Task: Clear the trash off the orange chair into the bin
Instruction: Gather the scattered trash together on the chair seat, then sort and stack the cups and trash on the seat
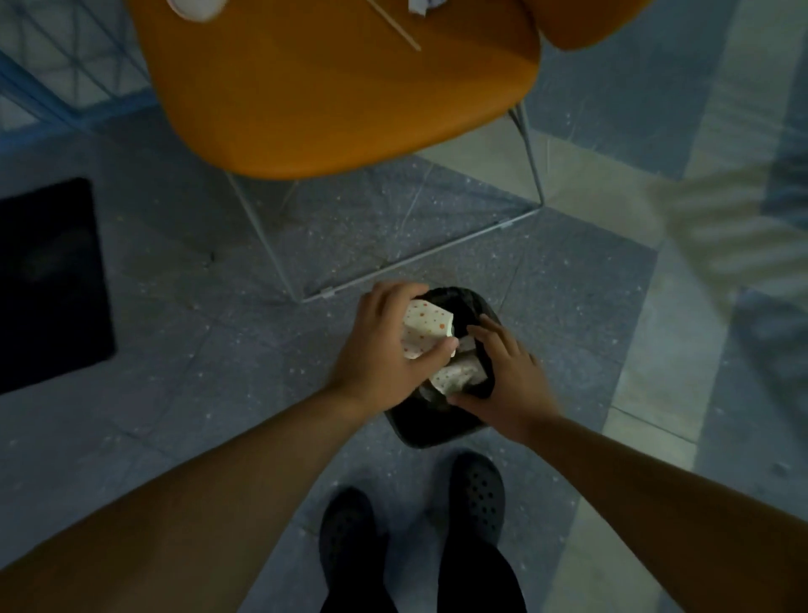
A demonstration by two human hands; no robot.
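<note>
Speckled grey-blue floor tiles point(175, 332) fill the scene, with paler tiles running along the right side. Over them, the left hand point(384, 345) is closed around a crumpled white paper wrapper with orange dots point(426, 330), thumb pressed on its lower edge, fingers curled over its far side. Just right of it, the right hand point(503, 376) rests with spread, loose fingers on the rim of a small black plastic bin point(437, 431); it clamps nothing that can be seen. Between the two hands, inside the bin, lies a second piece of dotted white paper point(457, 376), lower than the held wrapper. The held wrapper sits above the bin's open mouth.

Below the hands stand two dark perforated clogs point(476, 494) and dark trouser legs. Beyond the hands, an orange moulded chair seat point(341, 96) stands on thin white wire legs point(531, 148). On its far part lie a thin wooden stick point(395, 26), a crumpled whitish scrap point(422, 5) and a white rounded object point(196, 8) cut off by the top edge. Far left of the hands, a black rectangular mat point(48, 284) lies on the floor.
</note>
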